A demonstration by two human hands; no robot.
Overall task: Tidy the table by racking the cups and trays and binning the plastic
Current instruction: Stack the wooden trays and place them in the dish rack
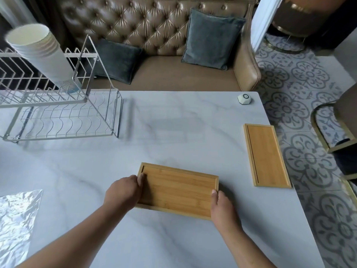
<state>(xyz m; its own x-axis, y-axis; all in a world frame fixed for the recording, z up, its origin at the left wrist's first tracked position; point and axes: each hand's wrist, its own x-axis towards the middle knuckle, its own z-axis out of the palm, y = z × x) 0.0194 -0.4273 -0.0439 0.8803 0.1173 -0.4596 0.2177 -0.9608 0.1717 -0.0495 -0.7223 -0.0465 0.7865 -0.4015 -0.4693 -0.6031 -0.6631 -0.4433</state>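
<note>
A bamboo tray (177,190) lies flat on the grey marble table (164,128) in front of me. My left hand (123,192) grips its left short edge, with the thumb over the rim. Its right near corner is held by my right hand (222,207). A second bamboo tray (266,154) lies by the table's right edge, untouched. At the far left stands a two-tier wire dish rack (63,117), and a stack of white paper cups (44,55) sits upright on its upper tier. Crinkled clear plastic (17,221) lies at the left near edge.
A small white hexagonal device (245,99) sits at the table's far right corner. A tufted brown sofa (193,74) with two grey cushions runs behind the table. Chairs with gold frames (328,130) stand on the patterned floor to the right.
</note>
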